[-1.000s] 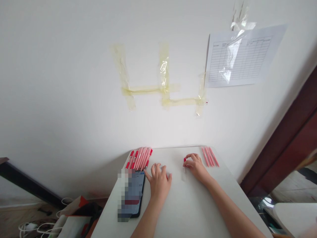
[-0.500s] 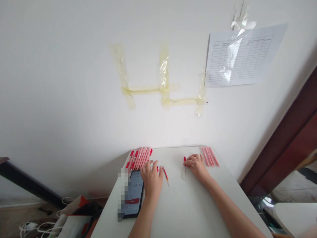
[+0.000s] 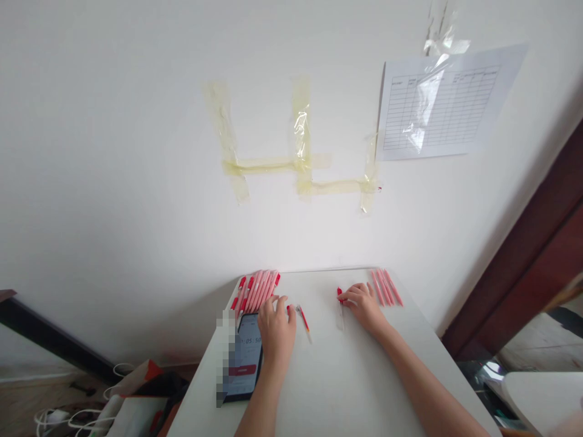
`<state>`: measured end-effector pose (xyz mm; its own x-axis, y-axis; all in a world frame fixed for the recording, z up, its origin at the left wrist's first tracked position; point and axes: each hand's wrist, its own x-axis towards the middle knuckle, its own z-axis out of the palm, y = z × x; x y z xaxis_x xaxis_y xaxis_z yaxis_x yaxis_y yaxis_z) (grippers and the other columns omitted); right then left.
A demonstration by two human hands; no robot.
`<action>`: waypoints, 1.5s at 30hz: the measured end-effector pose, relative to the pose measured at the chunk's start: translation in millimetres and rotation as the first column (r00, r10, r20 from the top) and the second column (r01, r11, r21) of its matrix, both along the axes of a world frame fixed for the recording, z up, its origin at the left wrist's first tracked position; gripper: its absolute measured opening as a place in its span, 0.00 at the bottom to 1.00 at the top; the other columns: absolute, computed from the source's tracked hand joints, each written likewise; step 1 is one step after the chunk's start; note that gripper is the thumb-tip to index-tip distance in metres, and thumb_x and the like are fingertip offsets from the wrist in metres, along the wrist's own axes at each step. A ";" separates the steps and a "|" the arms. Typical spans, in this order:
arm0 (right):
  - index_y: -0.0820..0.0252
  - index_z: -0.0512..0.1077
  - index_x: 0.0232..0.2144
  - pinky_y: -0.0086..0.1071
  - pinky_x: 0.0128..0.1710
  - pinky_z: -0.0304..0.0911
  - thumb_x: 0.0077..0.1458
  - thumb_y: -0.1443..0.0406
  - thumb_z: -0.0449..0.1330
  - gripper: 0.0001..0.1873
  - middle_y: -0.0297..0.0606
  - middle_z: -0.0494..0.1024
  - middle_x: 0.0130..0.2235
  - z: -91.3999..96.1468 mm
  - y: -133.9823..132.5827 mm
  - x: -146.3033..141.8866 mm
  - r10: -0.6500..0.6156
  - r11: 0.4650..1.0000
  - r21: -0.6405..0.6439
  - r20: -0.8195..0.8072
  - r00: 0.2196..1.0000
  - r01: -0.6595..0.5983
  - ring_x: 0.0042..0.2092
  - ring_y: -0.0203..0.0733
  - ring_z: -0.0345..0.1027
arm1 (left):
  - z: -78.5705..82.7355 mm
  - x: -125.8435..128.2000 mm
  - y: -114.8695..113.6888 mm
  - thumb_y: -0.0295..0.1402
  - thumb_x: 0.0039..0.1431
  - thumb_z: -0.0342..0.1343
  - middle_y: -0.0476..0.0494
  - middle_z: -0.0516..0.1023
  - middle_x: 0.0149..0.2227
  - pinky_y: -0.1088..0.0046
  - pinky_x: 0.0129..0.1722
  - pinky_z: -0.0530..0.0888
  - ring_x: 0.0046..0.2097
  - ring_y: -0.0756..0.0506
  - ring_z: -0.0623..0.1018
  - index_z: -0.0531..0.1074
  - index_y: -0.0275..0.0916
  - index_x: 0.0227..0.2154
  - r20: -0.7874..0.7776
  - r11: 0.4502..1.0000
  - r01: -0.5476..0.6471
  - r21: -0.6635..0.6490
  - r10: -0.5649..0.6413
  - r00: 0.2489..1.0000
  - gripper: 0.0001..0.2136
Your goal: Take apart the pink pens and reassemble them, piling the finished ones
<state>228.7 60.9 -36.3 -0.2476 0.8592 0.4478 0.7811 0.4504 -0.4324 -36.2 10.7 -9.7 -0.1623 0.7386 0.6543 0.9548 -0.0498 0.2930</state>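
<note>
My right hand (image 3: 362, 303) pinches a pen part (image 3: 340, 315) with a clear barrel and red top between thumb and fingertips, at the table's middle right. My left hand (image 3: 277, 328) hovers low beside the phone, its fingers apart. Close to its thumb is a small red piece (image 3: 288, 308), partly hidden by the hand. Just right of it lies a red ink refill (image 3: 305, 319) with an orange and clear end, and a small spring-like bit (image 3: 298, 308) at its upper tip. Beyond the left hand, several pink pens with red parts (image 3: 259, 290) lie in a row.
Several pink barrels (image 3: 386, 287) lie at the back right of the white table (image 3: 337, 388). A phone (image 3: 243, 364) with a running timer rests at the left edge. Behind rises a wall with yellowed tape (image 3: 264, 165) and a taped printed sheet (image 3: 437, 109).
My left hand has shifted slightly left, its thumb closer to the small red piece. The clear barrel in my right hand has tilted a little, its lower end swinging right.
</note>
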 end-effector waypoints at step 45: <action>0.53 0.75 0.31 0.68 0.65 0.38 0.53 0.57 0.67 0.09 0.44 0.76 0.47 18.6 -59.4 -88.3 -0.009 1.000 -0.021 0.130 0.991 0.012 0.56 0.62 0.62 | -0.5 0.3 -1.7 0.28 0.57 0.55 0.40 0.71 0.52 0.52 0.58 0.67 0.57 0.37 0.69 0.79 0.45 0.35 0.030 0.990 0.130 -0.053 -0.129 0.991 0.08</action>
